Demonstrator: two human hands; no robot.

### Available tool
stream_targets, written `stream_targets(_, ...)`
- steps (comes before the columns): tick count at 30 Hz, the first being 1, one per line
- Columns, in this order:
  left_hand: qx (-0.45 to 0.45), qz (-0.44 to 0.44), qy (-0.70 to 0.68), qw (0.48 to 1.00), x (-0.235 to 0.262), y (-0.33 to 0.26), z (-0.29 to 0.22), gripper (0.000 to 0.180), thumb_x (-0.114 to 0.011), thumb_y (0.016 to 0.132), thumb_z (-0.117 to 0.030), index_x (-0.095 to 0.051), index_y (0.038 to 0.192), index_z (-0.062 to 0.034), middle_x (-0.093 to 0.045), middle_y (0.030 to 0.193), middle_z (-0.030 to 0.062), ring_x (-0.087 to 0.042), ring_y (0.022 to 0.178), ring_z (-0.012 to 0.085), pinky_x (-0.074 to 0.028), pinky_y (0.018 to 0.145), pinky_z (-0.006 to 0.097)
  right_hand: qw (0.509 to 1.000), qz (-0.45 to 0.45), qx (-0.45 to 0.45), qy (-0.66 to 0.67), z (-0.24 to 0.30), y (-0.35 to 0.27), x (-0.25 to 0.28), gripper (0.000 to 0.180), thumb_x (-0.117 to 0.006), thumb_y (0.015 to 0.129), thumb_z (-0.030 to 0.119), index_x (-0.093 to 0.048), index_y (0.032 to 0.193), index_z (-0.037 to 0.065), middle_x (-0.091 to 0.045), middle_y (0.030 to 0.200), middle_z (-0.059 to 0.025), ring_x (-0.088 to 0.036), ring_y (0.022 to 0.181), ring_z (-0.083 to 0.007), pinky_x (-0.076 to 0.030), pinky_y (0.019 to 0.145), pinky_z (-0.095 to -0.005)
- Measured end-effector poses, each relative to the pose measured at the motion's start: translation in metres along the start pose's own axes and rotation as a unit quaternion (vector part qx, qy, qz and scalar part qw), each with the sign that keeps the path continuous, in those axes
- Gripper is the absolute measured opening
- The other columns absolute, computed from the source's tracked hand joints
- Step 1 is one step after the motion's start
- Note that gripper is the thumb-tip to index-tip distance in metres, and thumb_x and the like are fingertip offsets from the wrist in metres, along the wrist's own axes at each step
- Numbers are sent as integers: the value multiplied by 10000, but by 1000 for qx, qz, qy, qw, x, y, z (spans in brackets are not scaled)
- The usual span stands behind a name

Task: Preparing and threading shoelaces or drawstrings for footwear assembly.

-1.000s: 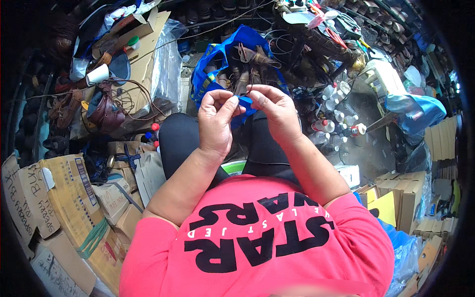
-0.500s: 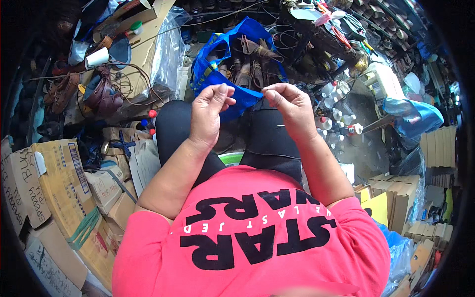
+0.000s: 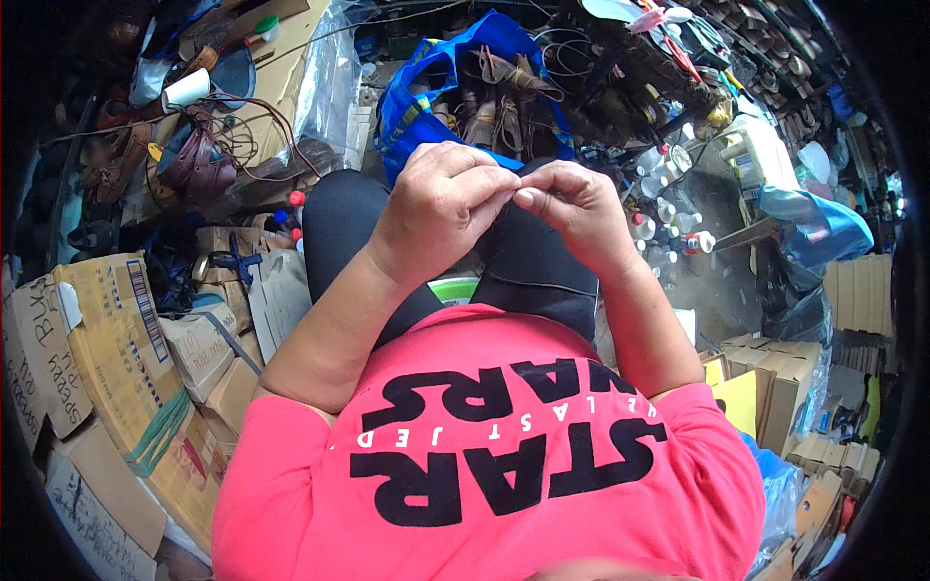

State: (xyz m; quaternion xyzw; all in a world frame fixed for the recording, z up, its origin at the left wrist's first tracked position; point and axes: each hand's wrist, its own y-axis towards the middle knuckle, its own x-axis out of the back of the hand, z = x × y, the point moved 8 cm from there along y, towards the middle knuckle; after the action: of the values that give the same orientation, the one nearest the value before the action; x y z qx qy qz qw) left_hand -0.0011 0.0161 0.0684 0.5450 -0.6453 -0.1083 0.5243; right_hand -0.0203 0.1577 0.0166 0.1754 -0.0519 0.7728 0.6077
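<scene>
Above my lap, my left hand [image 3: 436, 205] and my right hand [image 3: 584, 215] meet fingertip to fingertip. Both hands are closed in a pinch; whatever lies between the fingers is too small to make out. Just beyond them stands a blue bag [image 3: 397, 114] with its mouth wide, holding several brown leather shoes [image 3: 481, 123]. Part of the bag's near side is hidden behind my hands.
To the left are cardboard boxes [image 3: 107, 339], maroon leather pieces [image 3: 199, 165] and a white cup [image 3: 186, 90]. Several plastic bottles [image 3: 668, 208] stand at the right, near a blue plastic bag [image 3: 819, 221]. A green-rimmed container [image 3: 453, 290] shows between my legs.
My left hand has moved right and turned, and its fingertips now meet those of my right hand. The right hand has shifted slightly; its fingers remain pinched.
</scene>
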Motion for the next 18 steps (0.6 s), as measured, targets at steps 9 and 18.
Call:
stream_targets(9, 11, -20, 24, 999, -2, 0, -1, 142, -704, 662, -8, -642, 772, -71, -620, 777, 62, -602, 735, 225, -483, 658, 325, 999, -34, 25, 9, -1, -1, 1, 124, -724, 765, 128, -691, 845, 41, -629, 762, -41, -563, 702, -106, -448, 639, -248)
stream_targets(18, 86, -50, 2, 995, -9, -3, 13, 114, -654, 657, 3, -587, 733, -50, -572, 711, 84, -587, 660, 239, -474, 581, 316, 984, -93, 111, -108, 25, 1, -1, 98, -704, 729, 100, -646, 733, 21, -606, 707, -78, -579, 649, -156, -439, 583, -267)
